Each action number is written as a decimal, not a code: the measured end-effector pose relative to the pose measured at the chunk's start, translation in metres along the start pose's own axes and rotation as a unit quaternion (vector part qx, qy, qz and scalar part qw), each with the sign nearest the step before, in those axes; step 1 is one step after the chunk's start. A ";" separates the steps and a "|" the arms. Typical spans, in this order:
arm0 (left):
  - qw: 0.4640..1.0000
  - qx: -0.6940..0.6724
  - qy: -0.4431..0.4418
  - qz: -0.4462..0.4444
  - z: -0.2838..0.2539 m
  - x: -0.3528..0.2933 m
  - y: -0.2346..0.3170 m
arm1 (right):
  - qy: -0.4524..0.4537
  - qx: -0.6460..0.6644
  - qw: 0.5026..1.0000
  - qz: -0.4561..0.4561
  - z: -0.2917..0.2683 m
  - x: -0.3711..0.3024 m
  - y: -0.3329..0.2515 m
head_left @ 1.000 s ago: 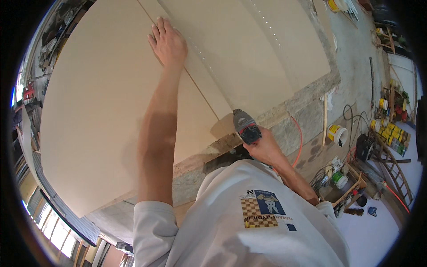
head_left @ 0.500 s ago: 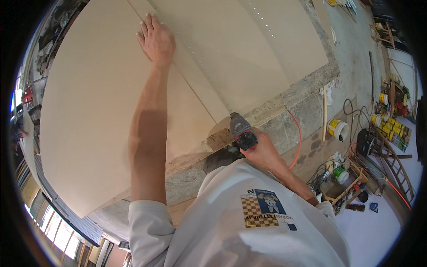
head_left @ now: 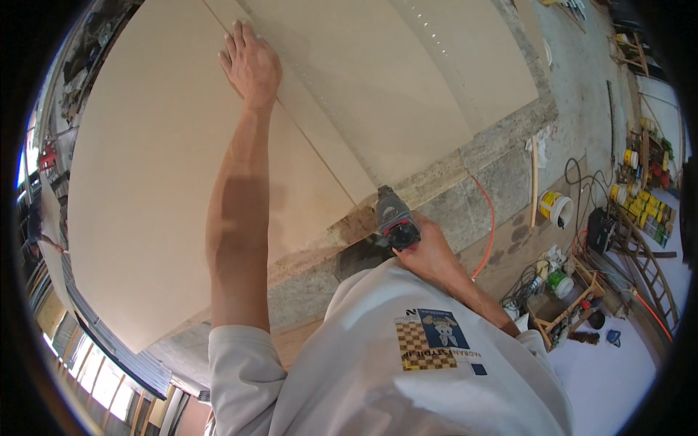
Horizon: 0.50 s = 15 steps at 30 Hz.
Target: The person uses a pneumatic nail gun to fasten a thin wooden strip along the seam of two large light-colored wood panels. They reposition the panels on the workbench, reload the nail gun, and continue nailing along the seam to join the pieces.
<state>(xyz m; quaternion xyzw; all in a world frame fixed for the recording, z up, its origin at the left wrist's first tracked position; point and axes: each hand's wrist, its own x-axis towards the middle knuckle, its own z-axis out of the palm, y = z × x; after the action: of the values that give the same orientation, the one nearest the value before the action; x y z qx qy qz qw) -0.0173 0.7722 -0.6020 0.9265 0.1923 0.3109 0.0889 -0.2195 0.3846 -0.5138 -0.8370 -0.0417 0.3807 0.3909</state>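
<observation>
My left hand (head_left: 252,69) lies flat with fingers stretched out on a large beige board (head_left: 138,182), over a narrow strip (head_left: 320,142) bounded by a thin dark line. Near the board's close edge, my right hand (head_left: 429,251) is wrapped round a dark grey power tool (head_left: 397,219) with red trim. Its narrow nose touches or sits just above the strip's near end; I cannot tell which. The tool's handle is hidden by my fingers. A smooth beige panel (head_left: 392,94) spreads right of the strip, with rows of small shiny spots.
A worn grey slab edge (head_left: 443,192) runs along the front of the boards. An orange hose (head_left: 489,221) hangs over it. On the floor at right are a white and yellow bucket (head_left: 557,209), dark cables (head_left: 574,178), a wooden crate (head_left: 560,309) and a ladder (head_left: 651,265).
The view has shifted slightly. My left hand still presses on the board, and the tool in my right hand stays at the strip's near end, its top tilted a little.
</observation>
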 end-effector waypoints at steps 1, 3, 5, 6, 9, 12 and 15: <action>1.000 -0.003 0.000 0.003 0.000 0.000 0.000 | 0.010 0.001 1.000 -0.010 0.001 0.000 0.001; 1.000 -0.001 -0.008 -0.001 -0.002 0.000 0.001 | 0.014 0.007 1.000 -0.015 0.001 0.000 0.000; 1.000 0.007 -0.023 -0.015 -0.004 0.002 0.003 | 0.004 0.018 1.000 -0.002 -0.003 -0.002 -0.007; 1.000 0.008 -0.026 -0.015 -0.005 0.003 0.005 | 0.014 0.013 1.000 -0.010 -0.001 -0.002 -0.005; 0.999 0.015 -0.030 -0.017 -0.005 0.002 0.003 | 0.023 -0.001 1.000 -0.019 0.003 -0.001 0.001; 0.999 0.020 -0.025 -0.016 -0.002 0.002 0.000 | 0.013 0.004 1.000 -0.012 -0.002 -0.003 -0.009; 0.999 0.019 -0.024 -0.015 -0.001 0.005 0.002 | 0.019 0.036 0.999 -0.020 -0.003 -0.007 -0.012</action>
<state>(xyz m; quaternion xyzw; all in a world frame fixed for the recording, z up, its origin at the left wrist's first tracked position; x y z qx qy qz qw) -0.0138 0.7728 -0.5986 0.9323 0.2099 0.2835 0.0805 -0.2194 0.3885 -0.5003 -0.8284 -0.0371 0.3585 0.4289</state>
